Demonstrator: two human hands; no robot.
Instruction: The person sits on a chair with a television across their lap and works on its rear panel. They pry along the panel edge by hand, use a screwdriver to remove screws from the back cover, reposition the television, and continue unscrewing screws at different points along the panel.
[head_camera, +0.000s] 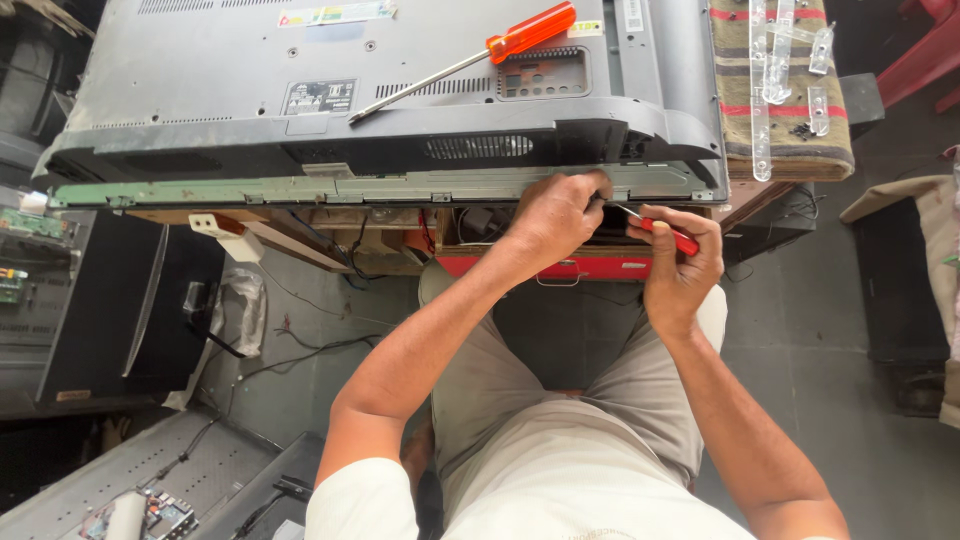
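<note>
Small red-handled screwdriver (672, 236), right of frame centre, is pinched in the right hand (680, 270), its tip apparently at the lower edge of the grey television back (300, 60). The left hand (553, 215) curls shut on that edge. An orange-handled screwdriver (470, 58) lies loose on top.

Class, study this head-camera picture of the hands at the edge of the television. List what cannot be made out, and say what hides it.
- Tip of the small red screwdriver: hidden behind the left hand, head view.
- What the left fingertips press on the television edge: covered by the hand itself.
- Label on the back panel: too small to read.
- Circuit board: cut off by the bottom edge.
- Right hand: grip on the handle shows, palm hidden.
</note>
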